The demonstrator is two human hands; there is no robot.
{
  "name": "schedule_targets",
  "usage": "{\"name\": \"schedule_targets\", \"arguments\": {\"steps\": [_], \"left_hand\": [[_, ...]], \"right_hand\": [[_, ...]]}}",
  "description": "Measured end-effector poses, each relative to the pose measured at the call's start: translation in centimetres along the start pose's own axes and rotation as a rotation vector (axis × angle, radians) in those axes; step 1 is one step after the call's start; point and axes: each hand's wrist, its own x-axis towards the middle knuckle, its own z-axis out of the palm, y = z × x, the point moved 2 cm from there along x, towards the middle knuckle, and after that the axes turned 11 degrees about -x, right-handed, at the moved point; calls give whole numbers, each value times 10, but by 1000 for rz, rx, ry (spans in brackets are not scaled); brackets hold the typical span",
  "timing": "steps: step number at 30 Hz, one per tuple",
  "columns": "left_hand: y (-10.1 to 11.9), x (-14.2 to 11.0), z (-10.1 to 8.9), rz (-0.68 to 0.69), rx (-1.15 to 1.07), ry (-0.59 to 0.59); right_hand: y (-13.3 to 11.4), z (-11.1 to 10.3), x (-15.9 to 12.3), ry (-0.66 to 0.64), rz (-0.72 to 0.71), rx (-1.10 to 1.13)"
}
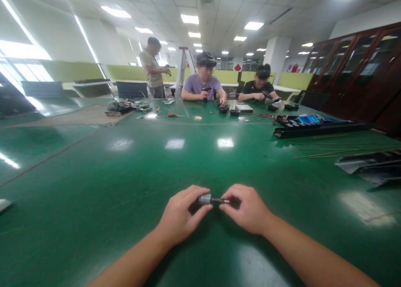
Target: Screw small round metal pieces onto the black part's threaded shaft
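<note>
Left hand (180, 215): thumb and fingers clamped on the wide, silver end of a small metal part (205, 199). Right hand (249, 207): thumb and forefinger pinched about its thin, dark shaft. Part: roughly level between both hands, over green tabletop (131, 170). Beyond: orange-handled screwdriver (173, 115).

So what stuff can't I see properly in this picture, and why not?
All in the head view:
- Metal piece between the left hand and right hand: too small to read any markings.
- White thing: cut off by the left edge.
- Dark parts: cut off by the right edge.
- Far pile: too small and blurred to tell its pieces apart.
</note>
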Motion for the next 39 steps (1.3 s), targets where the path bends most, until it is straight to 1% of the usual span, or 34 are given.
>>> {"name": "schedule_targets", "arguments": {"steps": [16, 25, 39], "left_hand": [[-3, -1, -1, -7, 1, 6], [-2, 0, -2, -2, 11, 30], [-9, -2, -3, -18, -5, 16]], "right_hand": [[0, -1, 0, 29, 5, -7], [1, -3, 1, 21, 11, 3], [2, -4, 1, 13, 16, -7]]}}
